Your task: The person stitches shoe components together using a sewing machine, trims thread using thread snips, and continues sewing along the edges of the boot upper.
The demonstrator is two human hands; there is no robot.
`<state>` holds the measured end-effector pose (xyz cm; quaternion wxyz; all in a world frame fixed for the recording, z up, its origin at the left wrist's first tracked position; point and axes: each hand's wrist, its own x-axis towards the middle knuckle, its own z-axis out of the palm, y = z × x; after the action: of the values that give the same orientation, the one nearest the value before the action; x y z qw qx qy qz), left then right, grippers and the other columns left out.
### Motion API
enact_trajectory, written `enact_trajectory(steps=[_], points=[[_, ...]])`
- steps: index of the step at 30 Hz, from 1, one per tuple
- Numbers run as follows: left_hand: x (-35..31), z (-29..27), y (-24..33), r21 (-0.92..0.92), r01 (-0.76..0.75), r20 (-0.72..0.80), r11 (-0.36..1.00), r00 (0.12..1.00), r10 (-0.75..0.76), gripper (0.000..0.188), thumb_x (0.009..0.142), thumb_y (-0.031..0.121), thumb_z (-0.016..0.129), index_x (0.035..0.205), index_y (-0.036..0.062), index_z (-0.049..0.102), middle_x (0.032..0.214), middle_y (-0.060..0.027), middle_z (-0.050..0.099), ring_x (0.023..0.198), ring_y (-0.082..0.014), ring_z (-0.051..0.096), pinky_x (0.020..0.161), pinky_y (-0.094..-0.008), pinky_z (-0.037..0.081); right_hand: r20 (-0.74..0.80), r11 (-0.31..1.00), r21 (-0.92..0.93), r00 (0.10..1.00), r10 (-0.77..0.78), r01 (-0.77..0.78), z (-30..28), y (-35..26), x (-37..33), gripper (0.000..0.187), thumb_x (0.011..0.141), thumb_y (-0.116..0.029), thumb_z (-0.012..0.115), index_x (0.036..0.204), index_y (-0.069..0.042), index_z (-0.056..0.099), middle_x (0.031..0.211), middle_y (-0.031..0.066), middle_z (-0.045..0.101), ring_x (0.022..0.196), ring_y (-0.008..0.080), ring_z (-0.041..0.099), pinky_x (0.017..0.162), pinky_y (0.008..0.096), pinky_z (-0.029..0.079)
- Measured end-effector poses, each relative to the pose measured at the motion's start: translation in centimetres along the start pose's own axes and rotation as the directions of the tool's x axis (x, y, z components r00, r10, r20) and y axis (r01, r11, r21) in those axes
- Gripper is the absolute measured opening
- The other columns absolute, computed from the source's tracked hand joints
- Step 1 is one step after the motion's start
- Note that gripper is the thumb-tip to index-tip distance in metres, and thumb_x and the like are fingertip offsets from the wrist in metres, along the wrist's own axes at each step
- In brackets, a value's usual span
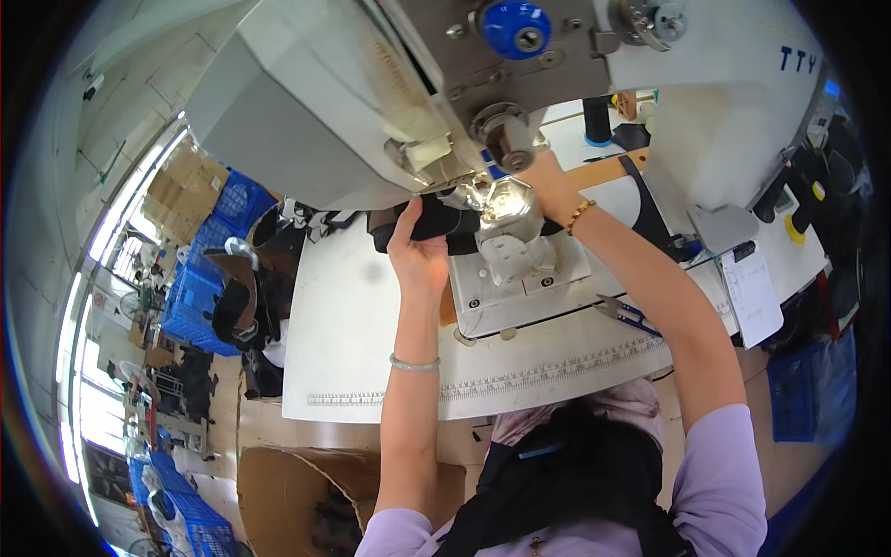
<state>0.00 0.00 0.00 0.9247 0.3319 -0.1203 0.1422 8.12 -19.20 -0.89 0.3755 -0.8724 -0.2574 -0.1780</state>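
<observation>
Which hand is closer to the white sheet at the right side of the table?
The right. The right hand, partly hidden by the machine, is left of and beyond the white sheet; the left hand is farther left still, gripping a black piece.

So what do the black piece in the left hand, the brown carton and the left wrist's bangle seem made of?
Black piece: fabric or soft leather, perhaps; it looks matt and pliant.
Carton: most likely cardboard, dull brown with thin, bowed walls.
Bangle: smooth, pale, rigid-looking ring with a slight sheen; stone, glass or plastic, can't tell which.
</observation>
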Motion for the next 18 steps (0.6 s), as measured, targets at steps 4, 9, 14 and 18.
enact_trajectory(steps=[4,9,14,18], points=[[-1.4,-0.2,0.5,-0.009,0.053,-0.019,0.999,0.998,-0.053,0.031,0.085,0.005,0.051,0.116,0.0003,0.05,0.108,-0.0119,0.061,0.101,-0.0257,0.059,0.089,-0.0405,0.048,-0.056,0.855,-0.473,0.962,-0.267,0.21,-1.1,0.4,-1.9,0.021,0.085,-0.03,0.057,0.094,-0.011,0.053,0.073,0.0073,0.061,0.064,0.0266,0.063,0.057,0.0354,0.05],[-2.3,0.5,2.2,-0.017,0.246,0.08,0.969,0.967,-0.244,0.033,0.086,0.006,0.046,0.117,-0.0064,0.046,0.112,-0.0194,0.058,0.104,-0.0334,0.058,0.094,-0.0491,0.046,-0.345,0.846,-0.53,0.896,-0.278,0.058,-2.0,-1.1,-3.6,0.026,0.078,-0.03,0.064,0.092,-0.01,0.052,0.073,0.005,0.058,0.076,0.0215,0.06,0.063,0.0323,0.048],[-2.0,1.0,2.1,-0.034,0.3,0.019,0.953,0.954,-0.3,0.032,0.085,0.003,0.045,0.115,-0.0097,0.042,0.111,-0.0247,0.055,0.103,-0.0381,0.057,0.092,-0.0537,0.047,-0.509,0.901,-0.424,0.799,-0.32,0.09,-2.5,-1.9,-4.5,0.027,0.071,-0.018,0.066,0.092,-0.009,0.051,0.084,0.0027,0.052,0.082,0.0201,0.056,0.066,0.0327,0.048],[-2.2,0.5,2.4,-0.007,0.34,-0.086,0.94,0.937,-0.339,0.033,0.085,0.003,0.045,0.115,-0.01,0.041,0.112,-0.026,0.054,0.104,-0.0388,0.057,0.09,-0.0534,0.048,-0.419,0.897,-0.419,0.846,-0.33,0.142,-2.7,-1.6,-5.2,0.024,0.072,-0.013,0.065,0.091,-0.009,0.052,0.083,0.0021,0.052,0.082,0.0189,0.056,0.062,0.0321,0.048]])
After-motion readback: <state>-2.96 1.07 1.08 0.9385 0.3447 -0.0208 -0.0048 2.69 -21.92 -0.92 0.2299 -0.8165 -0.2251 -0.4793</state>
